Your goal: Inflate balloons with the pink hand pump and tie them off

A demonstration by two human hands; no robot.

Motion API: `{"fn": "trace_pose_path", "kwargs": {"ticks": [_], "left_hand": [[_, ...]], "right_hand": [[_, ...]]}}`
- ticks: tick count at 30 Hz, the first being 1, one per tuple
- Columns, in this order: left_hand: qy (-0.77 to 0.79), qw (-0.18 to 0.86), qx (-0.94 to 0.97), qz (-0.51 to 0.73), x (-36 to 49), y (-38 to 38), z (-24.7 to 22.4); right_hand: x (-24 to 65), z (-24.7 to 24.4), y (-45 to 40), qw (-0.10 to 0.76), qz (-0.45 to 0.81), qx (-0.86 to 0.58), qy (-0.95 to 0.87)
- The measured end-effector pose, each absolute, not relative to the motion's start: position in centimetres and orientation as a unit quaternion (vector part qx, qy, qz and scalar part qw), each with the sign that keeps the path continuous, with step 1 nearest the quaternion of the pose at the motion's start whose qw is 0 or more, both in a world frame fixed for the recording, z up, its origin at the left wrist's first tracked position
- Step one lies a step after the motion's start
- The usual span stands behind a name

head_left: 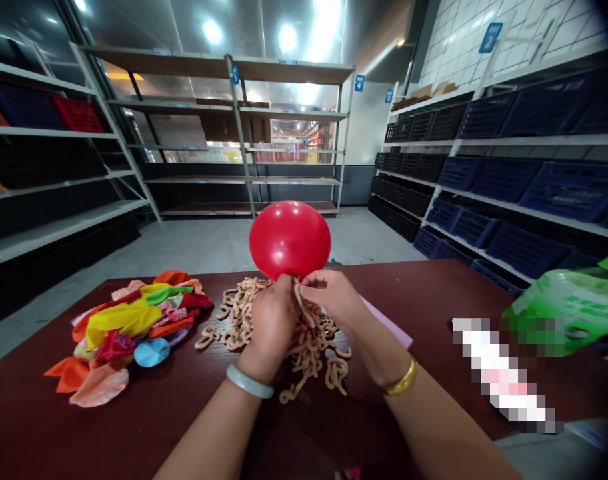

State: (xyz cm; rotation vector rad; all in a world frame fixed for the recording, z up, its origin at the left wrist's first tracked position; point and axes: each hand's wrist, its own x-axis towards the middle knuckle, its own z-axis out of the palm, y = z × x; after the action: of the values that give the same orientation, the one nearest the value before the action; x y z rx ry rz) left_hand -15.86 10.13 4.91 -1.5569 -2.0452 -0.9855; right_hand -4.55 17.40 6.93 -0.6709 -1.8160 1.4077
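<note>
Head cam: both hands (277,310) pinching red balloon (290,239), neck down, axis approx. vert.

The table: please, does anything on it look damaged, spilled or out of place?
Nothing looks clearly damaged. The tan strings only look untidy: a few sprawl away from the rest, leftward and toward the camera. The long object at right is pixelated, so I cannot judge it.

White glare above, edges visibly stretched
</note>
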Motion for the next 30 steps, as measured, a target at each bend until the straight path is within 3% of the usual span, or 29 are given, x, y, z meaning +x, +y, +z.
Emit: {"fn": "trace_pose_path", "kwargs": {"ticks": [4,7,14,21,30], "left_hand": [[-0.724,0.172,-0.54,-0.392,-15.3,10.2,5.1],[-0.705,0.142,-0.53,-0.449,-15.0,10.3,5.2],[-0.652,0.076,-0.499,-0.566,-15.3,10.2,5.3],[-0.635,0.1,-0.523,-0.56,-15.1,9.8,5.3],[-0.612,0.024,-0.517,-0.598,-14.5,10.3,5.0]], "right_hand": [[-4.2,7.3,16.6,0.483,0.24,-0.296,-0.788],[-4.1,7.2,16.3,0.508,0.085,-0.267,-0.815],[-4.5,6.9,15.9,0.528,0.175,-0.195,-0.808],[-4.6,6.6,16.5,0.544,0.288,-0.206,-0.761],[-4.6,6.7,16.7,0.536,0.201,-0.25,-0.781]]}}
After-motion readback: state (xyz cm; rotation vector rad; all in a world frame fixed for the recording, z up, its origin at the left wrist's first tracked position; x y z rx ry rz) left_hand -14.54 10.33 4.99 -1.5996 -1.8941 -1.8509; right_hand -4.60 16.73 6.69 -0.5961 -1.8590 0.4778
